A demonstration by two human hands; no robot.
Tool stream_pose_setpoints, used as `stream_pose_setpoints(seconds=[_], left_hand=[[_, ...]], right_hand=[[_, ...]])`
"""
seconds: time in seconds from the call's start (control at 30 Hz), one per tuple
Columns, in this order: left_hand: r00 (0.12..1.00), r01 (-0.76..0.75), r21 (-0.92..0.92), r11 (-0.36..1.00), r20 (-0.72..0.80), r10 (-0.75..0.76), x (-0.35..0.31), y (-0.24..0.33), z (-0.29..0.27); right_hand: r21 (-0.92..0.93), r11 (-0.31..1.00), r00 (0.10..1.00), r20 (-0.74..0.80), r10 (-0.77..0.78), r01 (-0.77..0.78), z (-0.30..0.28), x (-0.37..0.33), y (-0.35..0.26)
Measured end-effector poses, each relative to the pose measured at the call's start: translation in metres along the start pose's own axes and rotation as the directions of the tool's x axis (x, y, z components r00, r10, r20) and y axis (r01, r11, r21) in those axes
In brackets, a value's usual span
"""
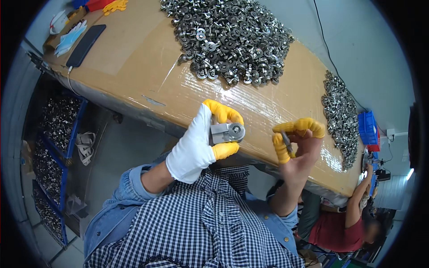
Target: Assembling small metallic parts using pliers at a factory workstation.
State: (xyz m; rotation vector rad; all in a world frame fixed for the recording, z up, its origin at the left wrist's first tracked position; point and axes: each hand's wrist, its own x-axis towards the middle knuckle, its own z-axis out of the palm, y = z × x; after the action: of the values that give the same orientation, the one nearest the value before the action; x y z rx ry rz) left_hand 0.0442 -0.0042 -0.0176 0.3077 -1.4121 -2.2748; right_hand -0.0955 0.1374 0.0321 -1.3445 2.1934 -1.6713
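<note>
My left hand (pixel 191 149), in a white glove with yellow finger covers, grips a small silver metal block (pixel 217 135) between thumb and fingers. At the block's right end sits a round metal piece (pixel 236 131) with a hole at its centre. To the right, my right hand (pixel 303 149) has yellow covers on its thumb and fingers and pinches a small dark metal piece (pixel 287 142), whose kind I cannot make out. Both hands are raised over the near edge of the table (pixel 134 85). Beyond them lies a big heap of small round metal parts (pixel 232 42).
A second heap of metal parts (pixel 341 118) lies at the right. A phone (pixel 86 46) with a white cable and a face mask (pixel 70 39) are far left. Blue trays of parts (pixel 77 127) stand lower left. Another person (pixel 335 230) sits at the right near a blue bin (pixel 368 127).
</note>
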Motion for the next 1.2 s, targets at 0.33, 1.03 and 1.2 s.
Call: stream_pose_setpoints(seconds=[0.33, 1.03, 1.2], left_hand=[[0.981, -0.174, 0.617, 0.767, 0.045, 0.186, 0.0, -0.005, -0.003], [0.996, 0.058, 0.009, 0.998, -0.062, -0.057, 0.005, 0.008, 0.0], [0.996, 0.083, 0.05, 0.995, -0.024, -0.082, 0.004, 0.008, -0.004]], right_hand=[[-0.627, 0.717, 0.94, 0.321, -0.118, 0.305, -0.004, 0.014, 0.001], [-0.125, 0.984, 0.97, 0.221, -0.097, 0.126, 0.014, 0.003, 0.012], [0.057, 0.998, 0.961, 0.277, -0.018, 0.002, 0.003, -0.007, 0.012]])
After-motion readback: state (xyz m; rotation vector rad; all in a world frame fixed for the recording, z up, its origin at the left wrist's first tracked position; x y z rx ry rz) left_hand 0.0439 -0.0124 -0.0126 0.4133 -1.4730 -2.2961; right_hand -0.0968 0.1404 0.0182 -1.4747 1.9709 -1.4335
